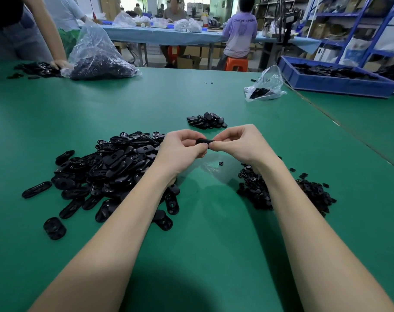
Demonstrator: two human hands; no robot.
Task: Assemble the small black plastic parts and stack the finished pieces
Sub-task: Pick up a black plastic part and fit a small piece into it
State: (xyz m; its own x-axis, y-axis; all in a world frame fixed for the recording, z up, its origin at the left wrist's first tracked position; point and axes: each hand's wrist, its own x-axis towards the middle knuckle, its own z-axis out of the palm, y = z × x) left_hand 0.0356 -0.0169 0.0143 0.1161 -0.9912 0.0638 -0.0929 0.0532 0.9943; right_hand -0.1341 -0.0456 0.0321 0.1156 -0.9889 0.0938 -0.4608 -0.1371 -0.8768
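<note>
A small black part (204, 141) is held above the worktop. Oblong black shells (110, 170) are heaped at left, small round pieces (259, 190) at right, and finished pieces (206, 120) are piled beyond.

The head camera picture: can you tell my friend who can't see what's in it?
Two bare hands, left hand and right hand, pinch one small black plastic part together above a green table. A big heap of oval black plastic pieces lies left, smaller round black pieces right, and a small neat pile beyond.
</note>
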